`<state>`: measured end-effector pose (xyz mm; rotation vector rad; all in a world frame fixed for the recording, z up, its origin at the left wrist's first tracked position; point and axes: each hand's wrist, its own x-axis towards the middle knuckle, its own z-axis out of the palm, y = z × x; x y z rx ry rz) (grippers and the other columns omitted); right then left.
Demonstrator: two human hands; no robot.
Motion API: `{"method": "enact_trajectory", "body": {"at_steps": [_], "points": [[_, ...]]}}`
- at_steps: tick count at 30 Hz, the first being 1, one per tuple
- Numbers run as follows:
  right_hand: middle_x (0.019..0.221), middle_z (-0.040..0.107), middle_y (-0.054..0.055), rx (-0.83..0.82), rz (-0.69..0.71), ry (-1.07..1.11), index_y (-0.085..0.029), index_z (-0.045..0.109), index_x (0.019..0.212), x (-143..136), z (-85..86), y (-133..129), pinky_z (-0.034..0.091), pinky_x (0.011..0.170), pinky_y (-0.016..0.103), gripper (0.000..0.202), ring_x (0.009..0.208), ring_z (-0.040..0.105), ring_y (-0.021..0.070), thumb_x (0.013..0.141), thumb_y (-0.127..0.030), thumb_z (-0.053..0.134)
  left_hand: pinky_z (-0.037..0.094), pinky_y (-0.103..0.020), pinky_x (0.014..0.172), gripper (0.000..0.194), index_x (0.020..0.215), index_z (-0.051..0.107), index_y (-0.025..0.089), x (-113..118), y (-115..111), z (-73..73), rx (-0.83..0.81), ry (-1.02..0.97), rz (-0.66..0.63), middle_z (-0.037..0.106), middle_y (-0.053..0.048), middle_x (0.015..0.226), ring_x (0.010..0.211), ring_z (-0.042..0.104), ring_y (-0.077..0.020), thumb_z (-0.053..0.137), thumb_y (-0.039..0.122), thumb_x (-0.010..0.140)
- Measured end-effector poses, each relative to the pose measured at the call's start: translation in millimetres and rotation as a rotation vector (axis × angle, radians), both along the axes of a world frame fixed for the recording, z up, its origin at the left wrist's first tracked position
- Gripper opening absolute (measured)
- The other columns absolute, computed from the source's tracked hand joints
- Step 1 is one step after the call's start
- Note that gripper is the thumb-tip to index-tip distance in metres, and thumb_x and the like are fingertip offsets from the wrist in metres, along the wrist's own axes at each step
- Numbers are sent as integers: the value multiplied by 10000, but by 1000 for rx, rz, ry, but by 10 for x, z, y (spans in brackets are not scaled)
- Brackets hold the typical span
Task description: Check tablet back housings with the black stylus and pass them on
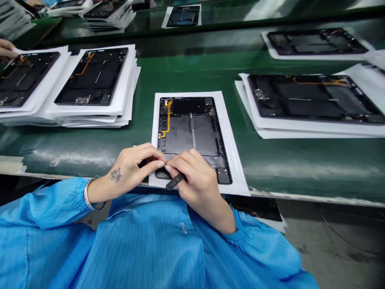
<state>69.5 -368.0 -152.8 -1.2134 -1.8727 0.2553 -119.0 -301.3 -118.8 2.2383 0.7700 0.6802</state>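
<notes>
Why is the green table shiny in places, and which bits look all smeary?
In the head view, pale glare streaks the green table, probably from lights above; in the head view, the upper-left paper stack looks smeared and the large right-side device a bit soft, while the middle device, left hand and right hand look clearer.

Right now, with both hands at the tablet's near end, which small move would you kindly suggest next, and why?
I would perhaps ease the right hand slightly aside with its black stick, since it and the left hand crowd together over the open tablet and hide part of its near end.
</notes>
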Motion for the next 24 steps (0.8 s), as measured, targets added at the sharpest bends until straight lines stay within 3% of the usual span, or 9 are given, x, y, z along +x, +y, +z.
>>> {"method": "enact_trajectory", "body": {"at_steps": [6, 12, 18, 24], "points": [[927, 718, 65, 75, -14, -103, -176, 663, 1047, 51, 1, -74, 444, 700, 356, 221, 811, 552, 197, 933, -51, 521, 471, -240, 734, 123, 981, 598, 173, -57, 17, -32, 316, 148, -73, 641, -28, 893, 791, 604, -125, 487, 187, 1031], [966, 731, 92, 148, 66, -246, -143, 686, 1091, 90, -40, -98, 459, 674, 356, 260, 781, 521, 201, 937, -60, 493, 493, -288, 769, 139, 1043, 579, 151, -162, -32, -93, 557, 334, -156, 637, -69, 921, 852, 602, -180, 441, 167, 1035], [974, 731, 82, 169, 83, -406, -154, 701, 1070, 84, -22, -97, 437, 661, 360, 348, 775, 497, 208, 997, -97, 366, 486, -269, 733, 167, 1001, 605, 153, -151, -118, -54, 687, 449, -145, 636, -49, 873, 796, 589, -166, 441, 156, 1034], [952, 722, 108, 230, 101, -497, -72, 697, 1080, 81, -8, -95, 394, 640, 368, 340, 761, 455, 218, 1013, -114, 367, 497, -266, 674, 144, 1020, 624, 123, -162, -119, -13, 785, 412, -144, 663, -55, 838, 734, 598, -159, 483, 155, 1022]]}}
